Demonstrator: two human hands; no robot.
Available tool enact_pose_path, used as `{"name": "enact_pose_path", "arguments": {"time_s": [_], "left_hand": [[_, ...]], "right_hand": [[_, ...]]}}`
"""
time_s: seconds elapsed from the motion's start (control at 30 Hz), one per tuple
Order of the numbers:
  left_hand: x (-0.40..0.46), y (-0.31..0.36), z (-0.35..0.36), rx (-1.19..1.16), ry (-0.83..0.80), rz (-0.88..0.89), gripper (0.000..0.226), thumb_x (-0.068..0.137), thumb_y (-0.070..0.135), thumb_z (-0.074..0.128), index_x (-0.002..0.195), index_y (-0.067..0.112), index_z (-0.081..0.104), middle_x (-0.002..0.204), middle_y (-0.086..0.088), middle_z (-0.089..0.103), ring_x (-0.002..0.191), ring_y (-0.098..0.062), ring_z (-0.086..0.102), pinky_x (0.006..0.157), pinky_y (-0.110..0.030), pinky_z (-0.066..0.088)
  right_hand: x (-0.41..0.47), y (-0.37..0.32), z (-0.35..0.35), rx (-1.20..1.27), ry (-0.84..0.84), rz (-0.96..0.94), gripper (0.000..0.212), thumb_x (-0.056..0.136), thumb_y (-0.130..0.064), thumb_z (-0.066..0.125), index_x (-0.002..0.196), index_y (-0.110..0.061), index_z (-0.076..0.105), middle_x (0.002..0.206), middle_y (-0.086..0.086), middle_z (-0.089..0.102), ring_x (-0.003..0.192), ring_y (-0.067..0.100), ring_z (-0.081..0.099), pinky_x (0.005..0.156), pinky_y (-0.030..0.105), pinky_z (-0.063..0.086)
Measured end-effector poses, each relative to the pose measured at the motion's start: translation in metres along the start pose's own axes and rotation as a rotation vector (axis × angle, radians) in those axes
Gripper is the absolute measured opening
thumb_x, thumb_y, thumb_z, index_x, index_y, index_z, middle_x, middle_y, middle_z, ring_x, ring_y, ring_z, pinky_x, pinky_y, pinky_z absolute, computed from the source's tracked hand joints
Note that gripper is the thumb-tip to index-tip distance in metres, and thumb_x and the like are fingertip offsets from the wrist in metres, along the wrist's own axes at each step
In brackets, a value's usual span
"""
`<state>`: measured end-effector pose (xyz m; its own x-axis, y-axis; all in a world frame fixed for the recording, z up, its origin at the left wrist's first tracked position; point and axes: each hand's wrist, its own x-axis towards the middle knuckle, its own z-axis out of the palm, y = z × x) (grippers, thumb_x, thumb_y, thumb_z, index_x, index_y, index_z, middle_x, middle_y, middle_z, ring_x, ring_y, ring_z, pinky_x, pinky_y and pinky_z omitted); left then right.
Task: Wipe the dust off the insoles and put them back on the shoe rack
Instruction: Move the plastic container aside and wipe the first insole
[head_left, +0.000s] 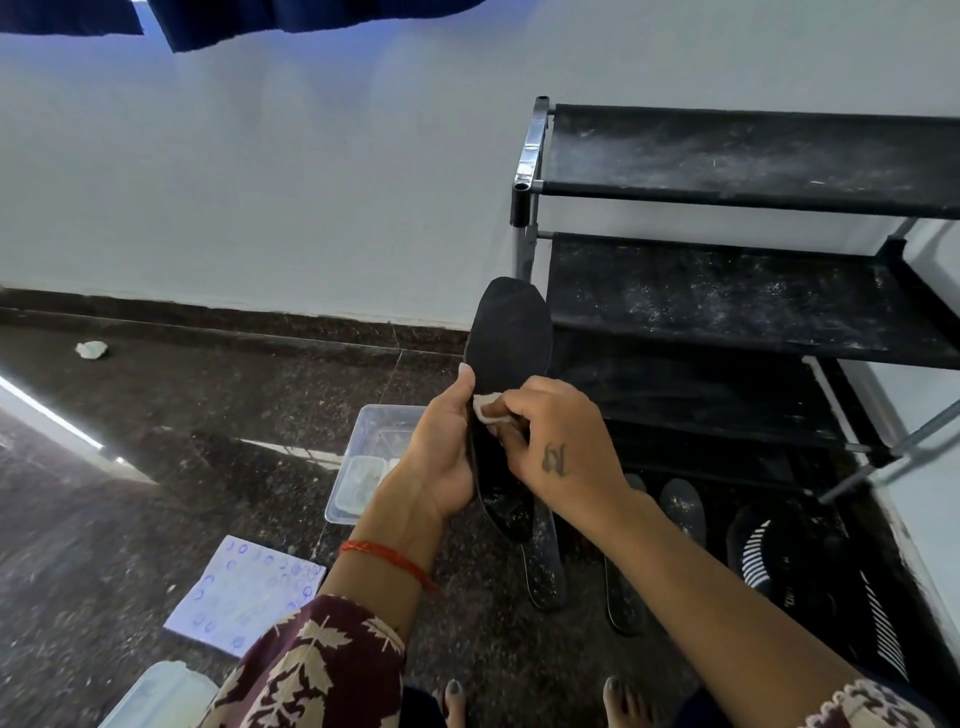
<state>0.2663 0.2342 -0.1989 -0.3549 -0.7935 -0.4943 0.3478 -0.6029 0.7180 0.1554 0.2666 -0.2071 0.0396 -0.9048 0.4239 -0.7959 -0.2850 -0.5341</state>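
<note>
Your left hand (441, 457) is gripping one black insole (511, 338) upright, while your right hand (556, 436) is pinching one white wipe (485, 405) against it. Three more insoles (543, 561) are lying below your grip, beside the shoe rack (727, 197).

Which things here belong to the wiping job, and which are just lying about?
Job: held insole, wipe, left hand, right hand, floor insoles, shoe rack.
Lying about: plastic tub, patterned packet, crumpled tissue, slippers.
</note>
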Motion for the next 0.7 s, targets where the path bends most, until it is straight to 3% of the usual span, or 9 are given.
{"name": "enact_pose_path", "arguments": {"time_s": [0.13,0.2,0.3,0.4,0.47,0.53,0.6,0.7], "left_hand": [[-0.001,-0.002,0.003,-0.024,-0.022,0.014,0.062,0.101,0.047,0.028,0.088,0.005,0.071,0.087,-0.014,0.072,0.077,-0.024,0.07,0.081,-0.038,0.051],[-0.001,-0.001,0.003,-0.045,-0.035,0.003,0.061,0.101,0.048,0.027,0.088,0.006,0.07,0.084,-0.014,0.073,0.07,-0.025,0.071,0.083,-0.043,0.049],[-0.002,0.001,0.004,-0.062,-0.043,-0.001,0.061,0.1,0.05,0.026,0.094,0.005,0.067,0.081,-0.015,0.073,0.069,-0.024,0.071,0.078,-0.041,0.052],[-0.001,0.001,0.002,-0.055,-0.013,-0.001,0.072,0.099,0.05,0.03,0.062,0.003,0.071,0.062,-0.011,0.067,0.057,-0.018,0.068,0.063,-0.029,0.055],[0.0,0.001,0.0,-0.058,-0.003,-0.006,0.076,0.099,0.05,0.031,0.051,0.005,0.069,0.058,-0.009,0.064,0.053,-0.016,0.066,0.064,-0.028,0.054],[0.0,0.001,0.0,-0.079,-0.016,-0.01,0.068,0.1,0.049,0.029,0.072,0.003,0.07,0.067,-0.01,0.068,0.062,-0.018,0.068,0.074,-0.031,0.051],[0.0,0.001,0.001,-0.089,-0.035,-0.007,0.06,0.1,0.048,0.028,0.093,0.004,0.068,0.083,-0.012,0.072,0.074,-0.022,0.07,0.081,-0.034,0.051],[-0.001,0.0,0.002,-0.057,-0.065,-0.014,0.06,0.101,0.049,0.024,0.099,0.006,0.067,0.089,-0.014,0.073,0.077,-0.024,0.072,0.079,-0.037,0.052]], "right_hand": [[0.001,0.009,-0.003,-0.093,0.016,0.041,0.01,0.08,-0.008,0.064,0.087,-0.009,0.072,0.077,0.006,0.063,0.073,0.025,0.059,0.059,0.026,0.044],[0.004,0.015,-0.008,-0.092,0.058,0.082,0.012,0.082,-0.005,0.06,0.088,-0.006,0.071,0.082,0.008,0.064,0.074,0.025,0.061,0.061,0.029,0.047],[0.006,0.01,-0.01,0.013,0.136,0.015,0.015,0.076,0.001,0.066,0.089,-0.006,0.07,0.087,0.007,0.066,0.076,0.018,0.062,0.065,0.023,0.048],[0.002,-0.004,-0.004,0.206,0.035,-0.076,0.021,0.072,0.002,0.068,0.088,-0.012,0.072,0.085,-0.001,0.069,0.077,0.005,0.061,0.069,0.014,0.049],[-0.001,-0.007,-0.001,0.192,-0.029,-0.112,0.025,0.072,0.003,0.065,0.086,-0.016,0.072,0.083,-0.003,0.07,0.077,0.006,0.062,0.069,0.019,0.051],[0.001,-0.002,-0.002,0.132,-0.043,-0.107,0.03,0.069,0.006,0.061,0.083,-0.017,0.073,0.08,-0.002,0.07,0.076,0.014,0.063,0.068,0.028,0.052],[0.003,0.004,-0.005,0.048,-0.023,-0.068,0.033,0.068,0.009,0.059,0.081,-0.017,0.074,0.079,0.0,0.07,0.074,0.02,0.062,0.067,0.026,0.047],[0.004,0.013,-0.007,-0.063,0.026,0.009,0.03,0.07,0.008,0.061,0.083,-0.016,0.074,0.079,0.002,0.07,0.076,0.023,0.06,0.066,0.027,0.046]]}}
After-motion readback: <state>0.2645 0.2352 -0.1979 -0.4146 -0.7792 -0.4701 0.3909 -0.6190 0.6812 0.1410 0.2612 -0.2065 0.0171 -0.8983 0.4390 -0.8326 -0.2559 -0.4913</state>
